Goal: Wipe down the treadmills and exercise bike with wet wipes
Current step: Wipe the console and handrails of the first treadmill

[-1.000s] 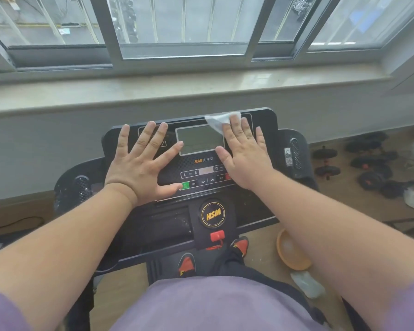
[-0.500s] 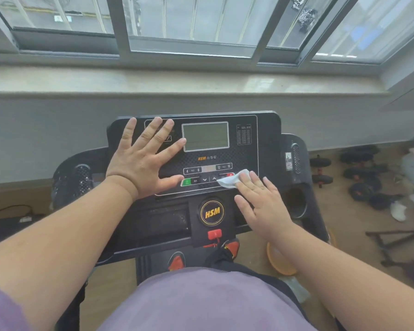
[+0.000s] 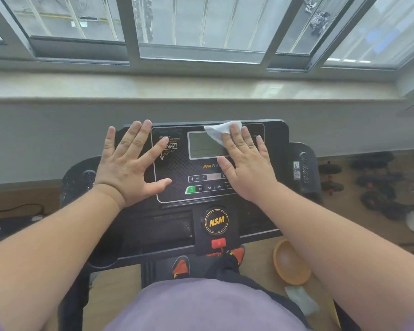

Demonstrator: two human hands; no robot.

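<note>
Our right hand (image 3: 245, 163), fingers flat, presses a crumpled white wet wipe (image 3: 219, 131) onto the glossy rectangular display (image 3: 204, 145); our left hand (image 3: 129, 167) rests splayed on the matte black console (image 3: 276, 132).

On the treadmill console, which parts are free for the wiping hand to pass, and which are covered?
Free: the button strip between the left hand and the right hand, and the tray beside the HSM badge. Crowded: the display's right part, under the wet wipe.
</note>
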